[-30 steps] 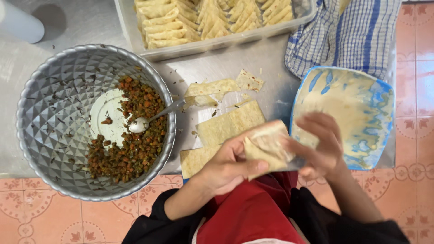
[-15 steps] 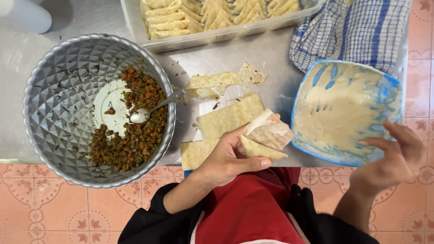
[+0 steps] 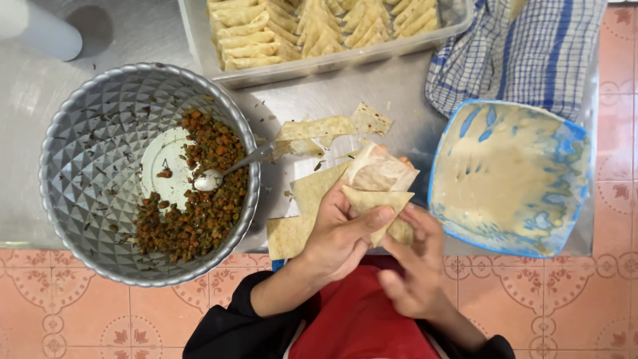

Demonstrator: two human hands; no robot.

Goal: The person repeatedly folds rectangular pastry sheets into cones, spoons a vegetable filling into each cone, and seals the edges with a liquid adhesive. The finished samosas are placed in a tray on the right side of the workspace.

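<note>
Both hands' grip (image 3: 372,223) pinches folded wrapper (image 3: 377,178) above table edge.

No packages, labels, signs or screens in view. Nothing near either hand carries a printed wrapper, a tag or a display.
</note>
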